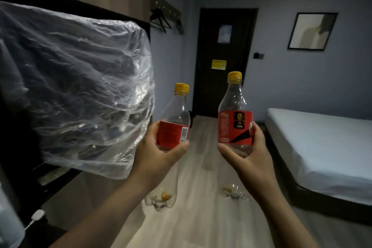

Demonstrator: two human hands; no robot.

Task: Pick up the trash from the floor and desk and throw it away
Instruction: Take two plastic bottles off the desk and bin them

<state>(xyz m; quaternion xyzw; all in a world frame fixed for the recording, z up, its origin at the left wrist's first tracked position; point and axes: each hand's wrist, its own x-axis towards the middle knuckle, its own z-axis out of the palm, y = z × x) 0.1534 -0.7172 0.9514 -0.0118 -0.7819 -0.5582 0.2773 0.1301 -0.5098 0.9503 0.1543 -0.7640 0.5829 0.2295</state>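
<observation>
I hold two empty clear plastic bottles upright at chest height, each with a yellow cap and a red label. My left hand (159, 155) grips the left bottle (175, 119) around its label. My right hand (247, 153) grips the right bottle (234, 112), which stands slightly higher and shows a FIFA logo. Below, on the wooden floor (201, 217), lie two more clear bottles, one under my left wrist (161, 199) and one under my right wrist (234, 192), bases toward me.
A dark screen wrapped in clear plastic film (80, 90) juts out on the left. A bed with a white sheet (322, 147) fills the right side. A dark closed door (223, 62) stands at the far end of the floor strip. A white plug (37, 215) lies lower left.
</observation>
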